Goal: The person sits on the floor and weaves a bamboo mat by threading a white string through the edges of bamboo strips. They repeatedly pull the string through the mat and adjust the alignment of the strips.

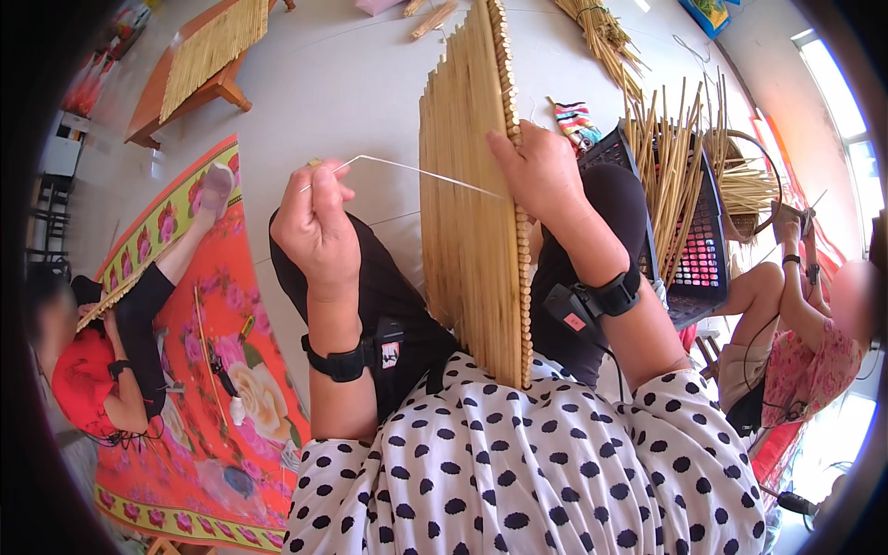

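Observation:
A mat of straw-coloured stalks [462, 203], laid side by side and bound together, stands on edge over my lap, its row of cut stalk ends facing right. My right hand [541, 171] is closed around the upper right edge, thumb on the near face. To the left of the mat, my left hand [319, 217] is raised with its fingers pinched on a white thread [407, 166]. The thread bends near the fingers, then runs taut to the mat's face. A thin pale end pokes out past the pinch; I cannot tell if it is a needle.
A black plastic crate [694, 245] of loose stalks stands at my right, a basket [740, 222] beside it. Another mat [217, 51] lies on a wooden table [148, 120]. Co-workers sit left, by a red floral cloth [268, 370], and right. A stalk bundle [601, 37] lies ahead.

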`<state>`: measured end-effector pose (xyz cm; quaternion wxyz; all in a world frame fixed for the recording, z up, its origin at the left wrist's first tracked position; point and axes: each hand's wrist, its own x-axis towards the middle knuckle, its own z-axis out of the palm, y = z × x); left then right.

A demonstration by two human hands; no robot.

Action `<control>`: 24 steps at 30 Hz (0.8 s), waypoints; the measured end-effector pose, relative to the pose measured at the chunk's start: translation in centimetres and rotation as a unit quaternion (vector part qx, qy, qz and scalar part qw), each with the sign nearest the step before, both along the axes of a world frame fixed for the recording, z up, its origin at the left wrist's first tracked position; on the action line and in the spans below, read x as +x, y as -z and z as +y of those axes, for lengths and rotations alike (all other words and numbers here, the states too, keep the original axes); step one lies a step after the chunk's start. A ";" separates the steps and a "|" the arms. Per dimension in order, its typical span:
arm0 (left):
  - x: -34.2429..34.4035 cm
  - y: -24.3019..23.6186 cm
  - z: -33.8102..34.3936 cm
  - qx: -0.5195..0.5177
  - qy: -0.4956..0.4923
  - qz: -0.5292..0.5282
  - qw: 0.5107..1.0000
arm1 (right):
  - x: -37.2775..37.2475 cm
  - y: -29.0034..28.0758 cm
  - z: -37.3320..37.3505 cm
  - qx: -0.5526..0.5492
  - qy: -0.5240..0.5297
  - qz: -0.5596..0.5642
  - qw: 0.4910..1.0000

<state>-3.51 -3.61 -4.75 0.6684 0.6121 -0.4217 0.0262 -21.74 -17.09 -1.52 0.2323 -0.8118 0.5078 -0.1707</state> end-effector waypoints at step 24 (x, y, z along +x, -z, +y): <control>23.5 -8.4 17.4 -0.187 0.171 0.328 0.910 | -1.3 -1.4 -3.9 -0.069 -0.020 -0.150 0.986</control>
